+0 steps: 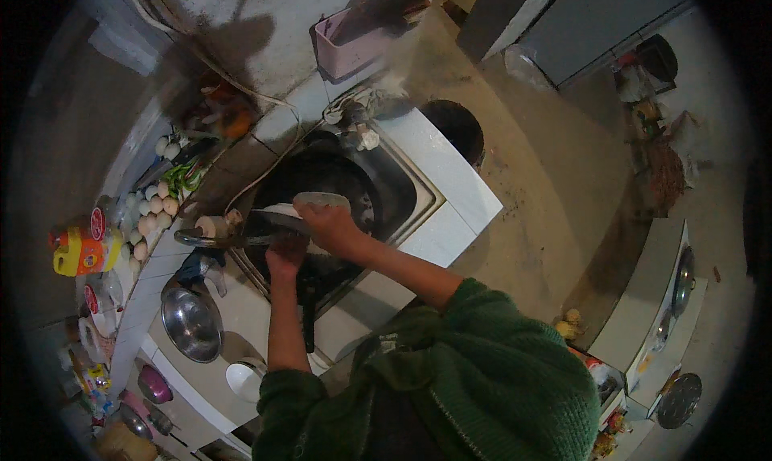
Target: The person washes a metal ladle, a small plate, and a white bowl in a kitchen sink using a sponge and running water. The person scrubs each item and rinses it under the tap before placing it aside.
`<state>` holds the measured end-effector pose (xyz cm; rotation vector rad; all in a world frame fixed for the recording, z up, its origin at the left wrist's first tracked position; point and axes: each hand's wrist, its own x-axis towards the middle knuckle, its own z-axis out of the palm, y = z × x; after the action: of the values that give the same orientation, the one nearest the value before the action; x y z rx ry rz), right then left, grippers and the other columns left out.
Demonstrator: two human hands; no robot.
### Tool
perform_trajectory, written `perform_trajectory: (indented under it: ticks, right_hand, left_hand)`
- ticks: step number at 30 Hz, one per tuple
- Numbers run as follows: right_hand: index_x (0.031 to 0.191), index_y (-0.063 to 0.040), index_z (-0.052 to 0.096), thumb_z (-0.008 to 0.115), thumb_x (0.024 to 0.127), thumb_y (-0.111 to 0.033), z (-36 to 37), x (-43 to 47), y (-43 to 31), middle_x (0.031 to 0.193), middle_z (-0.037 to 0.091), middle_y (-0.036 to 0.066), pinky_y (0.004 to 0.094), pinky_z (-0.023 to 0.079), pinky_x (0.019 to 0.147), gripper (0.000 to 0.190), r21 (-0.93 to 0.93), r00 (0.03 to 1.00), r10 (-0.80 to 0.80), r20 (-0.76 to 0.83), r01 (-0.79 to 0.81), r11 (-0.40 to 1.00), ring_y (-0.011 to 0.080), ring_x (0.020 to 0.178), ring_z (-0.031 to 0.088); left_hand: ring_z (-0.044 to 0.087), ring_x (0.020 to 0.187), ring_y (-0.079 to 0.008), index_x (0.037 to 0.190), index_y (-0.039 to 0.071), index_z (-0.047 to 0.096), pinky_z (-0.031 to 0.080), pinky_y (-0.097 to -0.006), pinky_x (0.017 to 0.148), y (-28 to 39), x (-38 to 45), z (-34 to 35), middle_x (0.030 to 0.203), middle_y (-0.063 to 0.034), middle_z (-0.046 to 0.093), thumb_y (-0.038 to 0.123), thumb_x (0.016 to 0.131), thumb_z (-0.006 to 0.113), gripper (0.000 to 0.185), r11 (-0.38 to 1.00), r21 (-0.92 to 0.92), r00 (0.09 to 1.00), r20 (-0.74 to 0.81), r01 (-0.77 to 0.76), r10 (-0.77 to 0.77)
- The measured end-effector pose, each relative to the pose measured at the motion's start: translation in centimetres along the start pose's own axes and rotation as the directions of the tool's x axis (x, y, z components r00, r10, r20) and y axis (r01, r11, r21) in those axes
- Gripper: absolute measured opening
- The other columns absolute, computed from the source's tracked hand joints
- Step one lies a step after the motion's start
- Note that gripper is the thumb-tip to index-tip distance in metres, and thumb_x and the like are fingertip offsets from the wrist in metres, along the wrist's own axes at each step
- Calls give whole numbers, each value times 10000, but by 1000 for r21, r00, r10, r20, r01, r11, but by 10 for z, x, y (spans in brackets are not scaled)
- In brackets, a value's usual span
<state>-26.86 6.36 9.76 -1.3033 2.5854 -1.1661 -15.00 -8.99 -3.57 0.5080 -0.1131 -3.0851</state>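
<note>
Over the metal sink (pixel 401 186), both my hands are at work close to the curved faucet (pixel 220 239). My right hand (pixel 325 222) grips the rim of a pale bowl (pixel 325 200), whose far edge shows beyond the fingers. My left hand (pixel 288 253) is just below the faucet spout, its fingers partly hidden; it seems to touch the underside of a pale dish, but its grip is unclear. Beneath the hands a large dark wok (pixel 356 177) lies in the sink, its black handle (pixel 309 316) pointing towards me over the near edge.
A steel bowl (pixel 192 325) and a white bowl (pixel 244 379) stand on the counter at left. Eggs (pixel 155 205), green peppers (pixel 184 177) and a yellow-capped jug (pixel 87 253) line the ledge. A pink chopstick holder (pixel 350 50) stands beyond the sink, near a crumpled cloth (pixel 386 102).
</note>
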Motion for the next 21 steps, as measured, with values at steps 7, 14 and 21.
perform_trajectory:
  ticks: [7,14,21]
  right_hand:
    - [1196,-60,539,567,697,-19,-9,-8,7,959,641,127,379,509,565,501,-136,965,-240,-104,226,965,279,721,634]
    - [871,42,610,569,807,-115,-30,-31,83,723,632,175,348,456,630,175,180,932,363,-10,-355,917,229,644,593]
    - [951,52,610,562,868,-206,-15,-50,13,792,636,118,340,442,642,275,214,885,172,433,-286,934,159,719,569]
  left_hand:
    - [425,1212,-253,1299,147,441,351,-447,1009,3,3,-20,1346,-73,430,388,922,458,448,943,332,903,-404,-4,147]
    - [520,1102,-236,1461,127,149,448,-457,878,-64,-38,57,1277,-135,495,360,767,714,925,376,917,701,-354,132,618]
    - [621,727,-207,1368,78,336,538,-324,497,-87,-167,44,1079,-168,583,381,811,660,712,549,789,774,-521,276,360]
